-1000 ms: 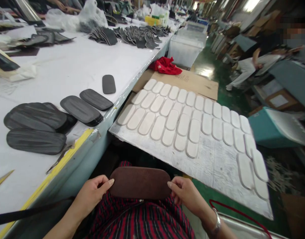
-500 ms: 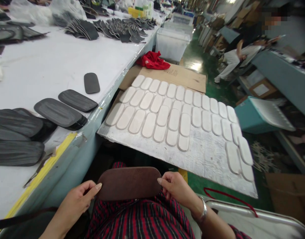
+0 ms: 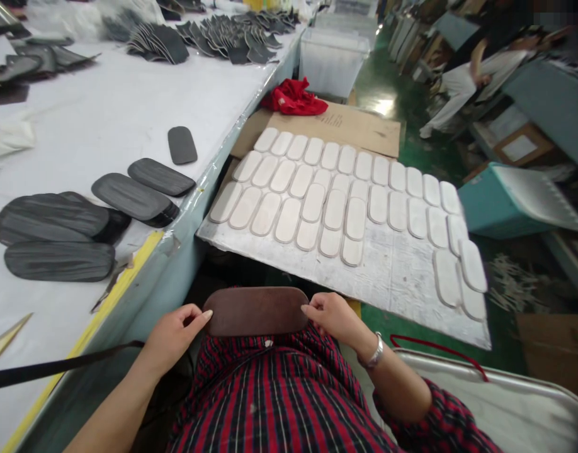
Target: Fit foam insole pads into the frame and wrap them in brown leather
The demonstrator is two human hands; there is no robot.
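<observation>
Left hand and right hand pinched the ends of a brown oblong leather pad over the lap, beside the white worktable; a pale board of whitish, possibly foam, ovals lay ahead.

footwear factory floor, long white counter strewn with dark insoles, board of pale pads, green floor

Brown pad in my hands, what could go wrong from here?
1. Both hands, left hand and right hand, pinch only the ends of the brown pad; it could slip into the lap.
2. The board of white pads sits close ahead; a forward swing might knock them out of line.
</observation>
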